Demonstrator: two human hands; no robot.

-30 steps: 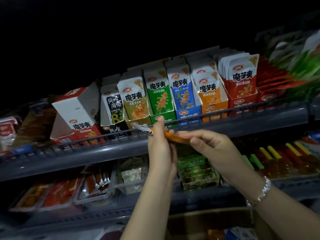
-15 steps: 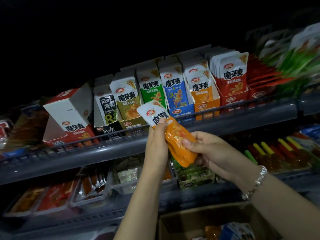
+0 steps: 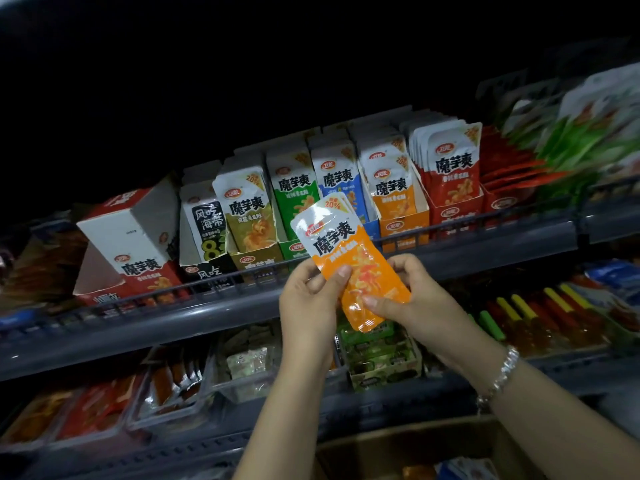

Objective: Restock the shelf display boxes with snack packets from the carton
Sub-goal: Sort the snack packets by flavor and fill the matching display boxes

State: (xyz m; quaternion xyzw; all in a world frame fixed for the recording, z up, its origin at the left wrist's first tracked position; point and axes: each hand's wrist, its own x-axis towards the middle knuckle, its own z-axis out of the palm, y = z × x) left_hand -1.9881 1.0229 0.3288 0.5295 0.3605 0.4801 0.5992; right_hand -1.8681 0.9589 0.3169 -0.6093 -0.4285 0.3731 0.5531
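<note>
A small stack of orange-and-white snack packets is held upright, tilted left, in front of the upper shelf. My left hand pinches its left edge with the thumb on the front. My right hand grips its lower right part, thumb across the front. Behind it stands the orange display box with matching packets, between a blue box and a red box. The brown carton lies open at the bottom.
The upper shelf rail carries more boxes: green, olive, black and a tipped red-white box. The lower shelf holds clear trays, a green box and stick snacks.
The packets turned from edge-on and flat to upright, facing me, and rose in front of the blue and orange boxes. Both hands shifted grip lower on them.
</note>
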